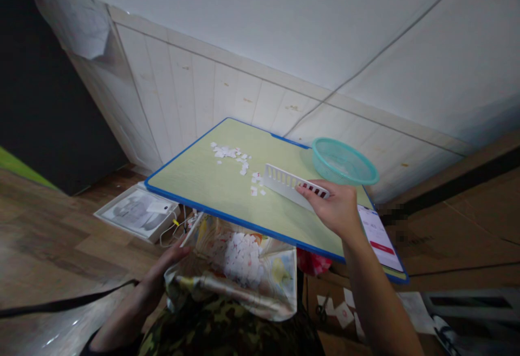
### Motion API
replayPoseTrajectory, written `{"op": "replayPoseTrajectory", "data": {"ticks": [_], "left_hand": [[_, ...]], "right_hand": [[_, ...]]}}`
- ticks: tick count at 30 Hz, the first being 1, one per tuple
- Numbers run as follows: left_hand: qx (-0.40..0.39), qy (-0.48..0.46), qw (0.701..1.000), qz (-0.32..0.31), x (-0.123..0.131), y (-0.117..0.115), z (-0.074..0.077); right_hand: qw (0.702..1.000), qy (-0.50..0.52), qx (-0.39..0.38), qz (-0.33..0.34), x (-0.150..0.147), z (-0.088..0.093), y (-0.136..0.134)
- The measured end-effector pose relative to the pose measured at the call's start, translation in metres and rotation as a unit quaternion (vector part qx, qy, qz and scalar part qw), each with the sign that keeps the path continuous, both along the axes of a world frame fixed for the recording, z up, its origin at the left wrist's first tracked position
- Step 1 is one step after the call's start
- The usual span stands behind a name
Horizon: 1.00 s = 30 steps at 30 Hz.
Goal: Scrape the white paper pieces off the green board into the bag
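My right hand (336,207) grips a white slotted plastic piece (284,181), held on edge on the green table top (211,182) with a blue rim. Small white paper bits (231,154) lie scattered on the table to the left of the slotted piece. My left hand (162,272) is below the table's front edge, holding open the side of a printed plastic bag (239,274) that has many white paper bits inside. The left fingers are partly hidden by the bag.
A teal plastic basin (343,161) stands at the table's far right corner. A white sheet with red print (376,234) lies at the table's right end. A flat white box (138,212) and cables lie on the wooden floor at left. Scissors (324,308) and paper squares lie lower right.
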<state>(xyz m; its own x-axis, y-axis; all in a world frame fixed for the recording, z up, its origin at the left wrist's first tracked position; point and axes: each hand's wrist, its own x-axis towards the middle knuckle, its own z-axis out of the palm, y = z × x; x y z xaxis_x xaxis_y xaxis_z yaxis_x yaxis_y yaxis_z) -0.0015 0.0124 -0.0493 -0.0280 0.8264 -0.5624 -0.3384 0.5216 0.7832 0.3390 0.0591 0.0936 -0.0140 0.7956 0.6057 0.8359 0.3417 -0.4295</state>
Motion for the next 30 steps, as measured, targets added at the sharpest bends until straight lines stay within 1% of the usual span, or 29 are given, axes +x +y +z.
{"op": "replayPoseTrajectory", "data": {"ticks": [3,7,11,15,19,23,27,30], "left_hand": [[0.002,-0.004,1.000,-0.007,0.000,0.000,0.000],[0.004,-0.007,1.000,0.001,0.001,0.000,0.002],[0.001,-0.004,1.000,-0.002,0.001,0.000,0.001],[0.011,-0.014,1.000,0.000,0.000,0.000,-0.001],[0.007,-0.012,1.000,-0.002,0.001,0.000,0.000],[0.002,-0.006,1.000,0.006,0.001,0.000,0.001],[-0.009,-0.023,1.000,-0.003,0.000,0.000,0.002],[-0.009,-0.019,1.000,-0.017,-0.002,0.001,0.003]], "right_hand": [[1.000,-0.022,0.013,0.003,0.001,0.000,0.002],[0.999,-0.027,0.031,0.007,-0.001,0.000,0.001],[1.000,-0.016,0.010,0.021,-0.003,0.000,-0.005],[0.999,0.033,-0.017,0.027,-0.001,-0.002,-0.011],[0.999,0.050,0.001,0.020,0.001,-0.008,-0.014],[0.998,0.055,0.001,0.021,-0.001,-0.015,-0.020],[0.997,0.069,0.016,0.035,-0.003,-0.021,-0.026],[0.996,0.083,0.016,0.036,-0.003,-0.028,-0.023]]}}
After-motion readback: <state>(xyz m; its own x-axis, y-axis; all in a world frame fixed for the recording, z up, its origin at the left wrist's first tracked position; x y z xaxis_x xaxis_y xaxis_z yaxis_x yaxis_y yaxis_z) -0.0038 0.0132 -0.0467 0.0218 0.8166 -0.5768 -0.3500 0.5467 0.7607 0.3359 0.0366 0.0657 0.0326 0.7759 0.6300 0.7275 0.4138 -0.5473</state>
